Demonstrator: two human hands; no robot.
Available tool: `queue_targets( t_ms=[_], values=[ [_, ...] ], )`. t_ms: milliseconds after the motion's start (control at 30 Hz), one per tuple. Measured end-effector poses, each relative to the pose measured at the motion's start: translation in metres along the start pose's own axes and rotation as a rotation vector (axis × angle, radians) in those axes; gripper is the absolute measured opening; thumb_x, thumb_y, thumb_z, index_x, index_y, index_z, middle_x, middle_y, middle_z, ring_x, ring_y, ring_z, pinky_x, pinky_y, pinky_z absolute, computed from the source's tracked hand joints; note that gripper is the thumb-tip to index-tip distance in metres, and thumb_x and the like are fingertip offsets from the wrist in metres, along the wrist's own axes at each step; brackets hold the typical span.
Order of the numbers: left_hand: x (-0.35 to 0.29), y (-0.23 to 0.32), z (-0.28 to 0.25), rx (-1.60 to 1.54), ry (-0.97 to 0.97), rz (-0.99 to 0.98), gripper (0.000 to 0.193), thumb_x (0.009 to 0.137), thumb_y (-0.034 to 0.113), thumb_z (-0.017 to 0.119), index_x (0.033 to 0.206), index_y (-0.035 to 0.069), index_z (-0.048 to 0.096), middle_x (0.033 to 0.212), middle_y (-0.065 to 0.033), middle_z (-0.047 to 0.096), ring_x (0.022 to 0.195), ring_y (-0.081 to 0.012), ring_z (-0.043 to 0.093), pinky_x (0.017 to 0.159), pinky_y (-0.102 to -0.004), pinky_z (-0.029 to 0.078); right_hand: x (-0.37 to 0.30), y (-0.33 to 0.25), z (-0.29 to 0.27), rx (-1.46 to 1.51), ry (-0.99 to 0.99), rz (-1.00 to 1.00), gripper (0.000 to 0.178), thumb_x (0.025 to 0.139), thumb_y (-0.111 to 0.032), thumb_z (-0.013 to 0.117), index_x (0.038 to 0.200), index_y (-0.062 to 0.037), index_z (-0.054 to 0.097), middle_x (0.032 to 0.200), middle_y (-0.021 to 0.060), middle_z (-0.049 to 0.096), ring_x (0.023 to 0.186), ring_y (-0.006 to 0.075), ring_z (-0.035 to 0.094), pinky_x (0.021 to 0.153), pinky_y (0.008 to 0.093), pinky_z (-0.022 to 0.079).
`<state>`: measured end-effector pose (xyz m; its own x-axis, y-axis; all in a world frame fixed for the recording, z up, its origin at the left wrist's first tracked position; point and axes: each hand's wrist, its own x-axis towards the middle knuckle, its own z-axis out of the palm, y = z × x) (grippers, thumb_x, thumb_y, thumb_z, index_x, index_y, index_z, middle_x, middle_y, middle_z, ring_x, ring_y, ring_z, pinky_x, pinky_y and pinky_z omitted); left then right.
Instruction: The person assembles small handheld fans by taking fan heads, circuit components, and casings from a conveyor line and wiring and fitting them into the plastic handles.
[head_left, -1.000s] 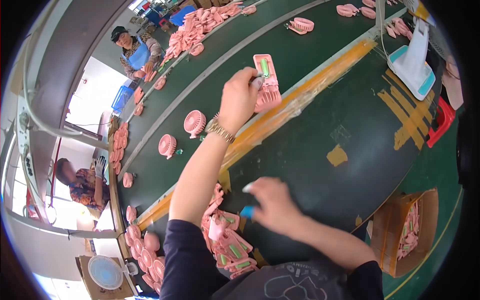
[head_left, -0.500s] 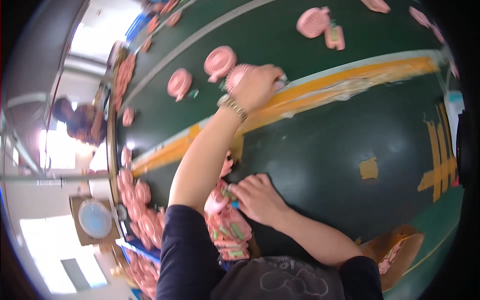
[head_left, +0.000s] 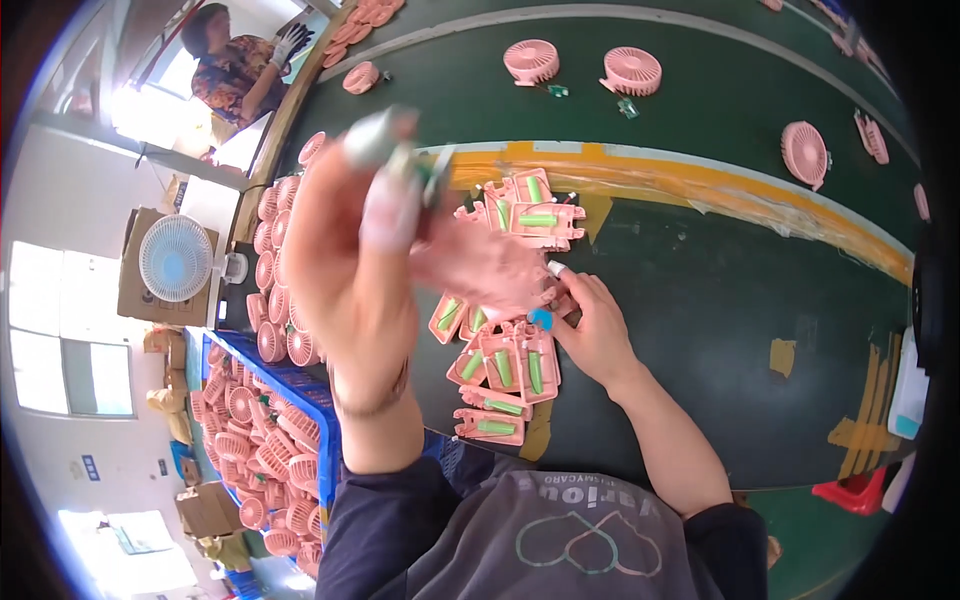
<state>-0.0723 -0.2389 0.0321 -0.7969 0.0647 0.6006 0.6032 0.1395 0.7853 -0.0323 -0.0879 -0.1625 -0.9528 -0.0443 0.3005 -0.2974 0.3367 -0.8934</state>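
Note:
Raised close to the camera, my left hand (head_left: 355, 260) is blurred, its wrapped fingertips pinching a small green circuit board (head_left: 436, 178). A blurred pink part (head_left: 480, 268) extends from beneath that hand toward my right hand; its exact shape is smeared. My right hand (head_left: 600, 335) rests over the dark table, thumb and forefinger closed at the end of this pink part. A blue wrap covers the thumb and a white one a fingertip. Around them lie pink handle shells (head_left: 503, 368) holding green battery cells, with more shells (head_left: 540, 220) beyond.
Pink round fans (head_left: 632, 72) with small boards lie on the green belt beyond a taped ledge (head_left: 700, 185). More fans (head_left: 268, 270) line the left edge. A blue crate (head_left: 325, 420) full of fans stands at lower left. Another person (head_left: 238, 70) is at far left.
My left hand has come back from the far belt and lifted toward the camera with the board and pink part. My right hand stays by the shells. The view has swung left.

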Motion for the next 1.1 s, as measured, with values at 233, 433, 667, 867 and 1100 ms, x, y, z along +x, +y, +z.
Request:
queue_targets(
  t_ms=[233,433,667,867,1100],
  values=[
    [-0.085,0.016,-0.043,0.081,0.371,0.098,0.028,0.096,0.016,0.061,0.117,-0.002,0.055,0.11,-0.0121,0.062,0.077,-0.0163,0.061,0.06,-0.0264,0.049,-0.02,-0.061,-0.039,-0.009,0.17,-0.173,0.024,0.08,-0.005,0.071,0.102,-0.0038,0.061,0.114,0.0114,0.055,0.1,0.0239,0.058,0.084,0.0347,0.047],
    [-0.101,0.027,-0.032,-0.204,0.092,-0.073,0.026,0.092,0.008,0.062,0.113,-0.005,0.052,0.095,-0.0152,0.063,0.071,-0.0187,0.063,0.062,-0.0291,0.054,-0.123,-0.059,-0.123,-0.915,0.268,-0.115,0.034,0.062,-0.002,0.069,0.094,-0.0097,0.061,0.134,0.0176,0.047,0.119,0.038,0.048,0.09,0.0482,0.039],
    [-0.103,0.019,0.011,-0.124,-0.154,-0.119,0.029,0.093,0.015,0.062,0.111,-0.006,0.055,0.09,-0.011,0.062,0.065,-0.0152,0.061,0.056,-0.0236,0.049,-0.169,-0.05,-0.118,-0.702,0.117,0.181,0.05,0.072,-0.014,0.078,0.114,-0.0047,0.054,0.133,0.0144,0.052,0.123,0.0364,0.049,0.099,0.0488,0.04],
    [-0.092,0.018,0.041,-0.163,-0.257,-0.194,0.025,0.094,0.009,0.059,0.112,-0.007,0.055,0.089,-0.0119,0.064,0.067,-0.0159,0.063,0.06,-0.0246,0.05,-0.175,-0.028,-0.12,-0.509,0.349,0.185,0.036,0.076,-0.002,0.071,0.111,-0.0044,0.06,0.118,0.012,0.063,0.109,0.0318,0.056,0.095,0.0409,0.039],
    [-0.089,0.014,0.069,-0.034,-0.671,-0.145,0.019,0.09,0.003,0.067,0.107,-0.003,0.061,0.093,-0.0093,0.07,0.075,-0.0129,0.067,0.065,-0.0272,0.054,-0.17,-0.049,-0.116,0.389,0.533,0.539,0.01,0.088,0.003,0.064,0.097,0.0021,0.066,0.095,0.0116,0.07,0.083,0.0134,0.06,0.073,0.0285,0.05]
  ],
)
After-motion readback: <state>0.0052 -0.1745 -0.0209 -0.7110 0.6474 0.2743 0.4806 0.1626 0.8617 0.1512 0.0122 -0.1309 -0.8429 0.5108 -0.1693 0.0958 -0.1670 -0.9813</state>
